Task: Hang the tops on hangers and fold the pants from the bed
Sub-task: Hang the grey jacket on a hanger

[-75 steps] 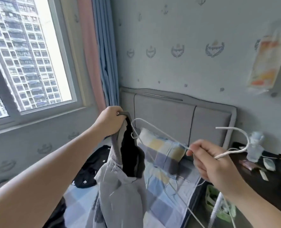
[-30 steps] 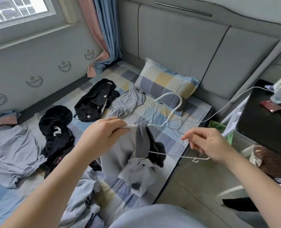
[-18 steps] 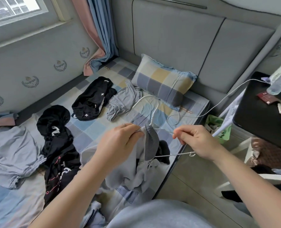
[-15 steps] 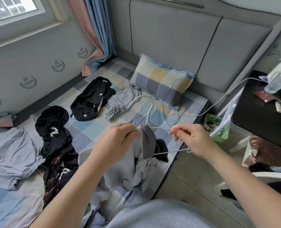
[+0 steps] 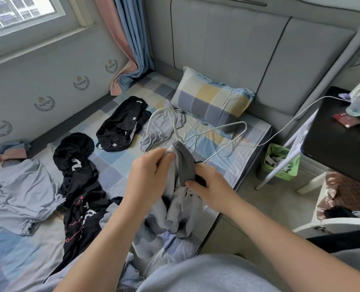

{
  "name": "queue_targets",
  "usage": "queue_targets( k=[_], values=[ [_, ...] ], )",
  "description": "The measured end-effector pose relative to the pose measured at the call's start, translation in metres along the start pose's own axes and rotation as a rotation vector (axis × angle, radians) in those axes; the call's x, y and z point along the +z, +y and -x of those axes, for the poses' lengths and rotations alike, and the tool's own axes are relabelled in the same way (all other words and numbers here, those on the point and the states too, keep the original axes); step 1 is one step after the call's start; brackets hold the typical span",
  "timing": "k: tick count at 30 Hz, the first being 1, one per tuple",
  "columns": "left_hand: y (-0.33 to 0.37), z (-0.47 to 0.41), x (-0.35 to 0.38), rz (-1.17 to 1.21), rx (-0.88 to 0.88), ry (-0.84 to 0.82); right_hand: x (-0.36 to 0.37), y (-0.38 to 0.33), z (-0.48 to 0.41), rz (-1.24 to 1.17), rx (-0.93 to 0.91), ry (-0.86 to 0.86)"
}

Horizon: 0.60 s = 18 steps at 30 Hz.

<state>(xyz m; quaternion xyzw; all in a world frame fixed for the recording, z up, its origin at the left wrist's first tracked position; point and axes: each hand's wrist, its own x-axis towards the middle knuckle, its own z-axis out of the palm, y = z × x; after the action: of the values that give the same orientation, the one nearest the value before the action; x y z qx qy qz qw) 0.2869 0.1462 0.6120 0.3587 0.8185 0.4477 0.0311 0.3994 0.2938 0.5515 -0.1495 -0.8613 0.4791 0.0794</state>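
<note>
Half a second on, the right hand has left the white hanger and dropped onto the grey top. Its grip now pinches the lower edge of the ribbed neckband. The left hand keeps its grip pinched on the hanger's neck at the top of that band.

The top hangs between both hands over the near edge of the bed, at the centre of the frame, its body slumped in folds toward 6 o'clock. One wire shoulder of the hanger pokes out of the neck opening toward 2 o'clock, and the hook curves away toward 11 o'clock.

By the look of it the top is soft and fairly light, limp enough to collapse wherever it is not held. The ribbed band looks the firmest and stretchiest part, and so the best place to take hold. The thin wire probably springs and twists, so it is best steadied at the neck while the band is drawn over the free shoulder.

Two black garments lie at 10 o'clock, pale grey pants at 12 o'clock beside the checked pillow, and a blue-grey garment at 9 o'clock.

On the floor at 3 o'clock, a green bin stands between the bed and a black worktop. It holds light crumpled scraps, but what they are cannot be told.
</note>
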Motion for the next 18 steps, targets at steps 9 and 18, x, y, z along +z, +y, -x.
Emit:
queue_targets(
  k=[9,18],
  values=[
    [0.001,0.003,-0.011,0.068,-0.096,-0.002,0.018,0.02,0.02,-0.129,0.125,-0.24],
    [-0.021,0.009,-0.036,-0.059,-0.078,-0.163,-0.007,0.085,0.017,0.53,0.196,-0.18]
  ],
)
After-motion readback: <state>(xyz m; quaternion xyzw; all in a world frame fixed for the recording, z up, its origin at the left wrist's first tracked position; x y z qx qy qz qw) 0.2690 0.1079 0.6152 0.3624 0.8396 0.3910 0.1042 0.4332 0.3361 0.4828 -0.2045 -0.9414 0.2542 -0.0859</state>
